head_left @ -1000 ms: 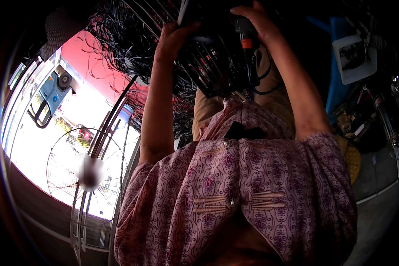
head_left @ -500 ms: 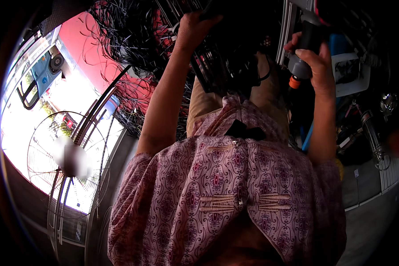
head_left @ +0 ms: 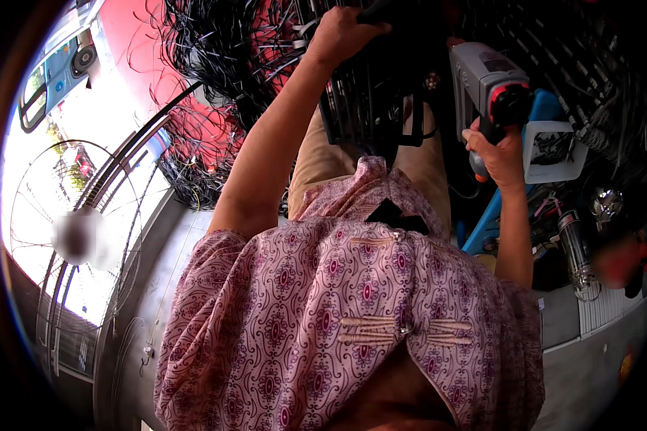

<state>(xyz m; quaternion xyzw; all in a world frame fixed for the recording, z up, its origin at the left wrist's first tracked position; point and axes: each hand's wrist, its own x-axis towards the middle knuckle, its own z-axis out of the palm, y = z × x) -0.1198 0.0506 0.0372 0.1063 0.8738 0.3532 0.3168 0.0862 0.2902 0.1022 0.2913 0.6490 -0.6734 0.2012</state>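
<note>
My right hand (head_left: 502,154) is wrapped round the dark grip of a pistol-shaped power tool (head_left: 487,72), grey with a red and black end and an orange tip below the grip. At the top centre my left hand (head_left: 343,37) is closed on a black part (head_left: 381,10), too dark to name. Below and beside it, a black frame-like piece (head_left: 370,129) lies over my lap, between the knees. Dark shadow hides most of this piece and my left fingertips.
Tangled black strips (head_left: 216,50) lie left of my left hand on a red surface (head_left: 126,43). A fan (head_left: 32,215) stands at far left. On the right are a white-framed blue container (head_left: 553,169), a metal cylinder (head_left: 574,241) and more dark strips (head_left: 582,65).
My right hand has turned and lowered the power tool, so its grey body now shows. My left hand keeps its grip, a little further up and right in the picture. The whole view has shifted.
</note>
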